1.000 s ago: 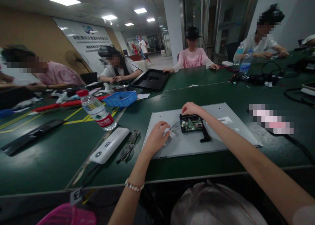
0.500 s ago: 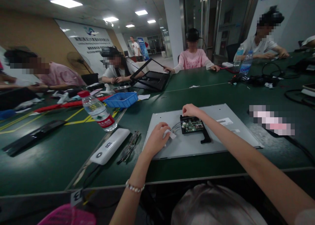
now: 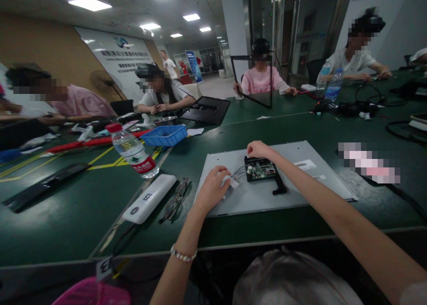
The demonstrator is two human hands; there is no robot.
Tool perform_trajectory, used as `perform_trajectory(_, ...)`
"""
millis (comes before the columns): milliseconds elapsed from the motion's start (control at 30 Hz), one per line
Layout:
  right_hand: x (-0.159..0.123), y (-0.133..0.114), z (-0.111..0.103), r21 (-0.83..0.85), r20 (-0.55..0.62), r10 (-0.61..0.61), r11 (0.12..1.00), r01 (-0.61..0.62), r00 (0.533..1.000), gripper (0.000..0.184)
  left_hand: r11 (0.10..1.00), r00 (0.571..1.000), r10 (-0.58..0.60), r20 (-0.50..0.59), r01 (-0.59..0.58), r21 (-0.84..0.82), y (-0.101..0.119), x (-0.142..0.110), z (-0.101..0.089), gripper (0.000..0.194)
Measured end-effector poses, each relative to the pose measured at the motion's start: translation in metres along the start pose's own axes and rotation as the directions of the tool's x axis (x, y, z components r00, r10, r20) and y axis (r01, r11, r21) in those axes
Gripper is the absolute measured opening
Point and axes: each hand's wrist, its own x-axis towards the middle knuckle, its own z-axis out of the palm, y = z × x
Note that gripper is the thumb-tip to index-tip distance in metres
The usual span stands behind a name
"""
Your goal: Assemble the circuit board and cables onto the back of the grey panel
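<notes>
A grey metal panel (image 3: 300, 193) lies flat on the green table in front of me. On it sits a small green circuit board (image 3: 259, 168) in a black bracket, with thin grey wires running off its left side. My left hand (image 3: 213, 187) is closed, pinching a white connector (image 3: 230, 180) at the end of those wires. My right hand (image 3: 260, 149) rests curled on the far top-left corner of the board, fingers pressed on its edge.
A water bottle (image 3: 133, 151), a white power bank (image 3: 149, 198) and glasses (image 3: 175, 200) lie to the left. A blue tray (image 3: 164, 134) sits further back. Several people work around the table; the one opposite holds up a black frame (image 3: 251, 80). Cables (image 3: 353, 107) lie at the right.
My hands have hardly moved. The person opposite has lifted a thin black frame off the black panel and now holds it upright.
</notes>
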Motion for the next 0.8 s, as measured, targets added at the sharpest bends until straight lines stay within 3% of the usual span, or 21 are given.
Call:
perform_trajectory(167,0.000,0.001,0.000,0.025,-0.020,-0.008,1.000,0.008,1.000,0.019,1.000,1.000,-0.006,0.007,0.006,0.007,0.000,0.000,-0.001,0.020)
perform_trajectory(333,-0.004,0.012,-0.015,0.083,-0.061,0.019,0.996,-0.014,0.998,0.022,0.998,0.997,-0.057,-0.041,0.059,0.029,-0.004,-0.001,0.001,0.021)
perform_trajectory(567,-0.031,0.068,-0.036,0.225,-0.112,0.151,0.966,-0.123,0.982,0.026,0.983,0.978,-0.170,-0.124,0.177,0.048,-0.015,-0.002,0.007,0.024)
perform_trajectory(700,-0.056,0.099,-0.032,0.303,-0.135,0.244,0.933,-0.194,0.960,0.023,0.980,0.979,-0.184,-0.091,0.190,0.053,-0.019,-0.001,0.010,0.025)
perform_trajectory(800,-0.069,0.109,-0.026,0.355,-0.118,0.286,0.907,-0.228,0.951,0.023,0.985,0.984,-0.170,-0.048,0.171,0.023,-0.021,0.001,0.011,0.025)
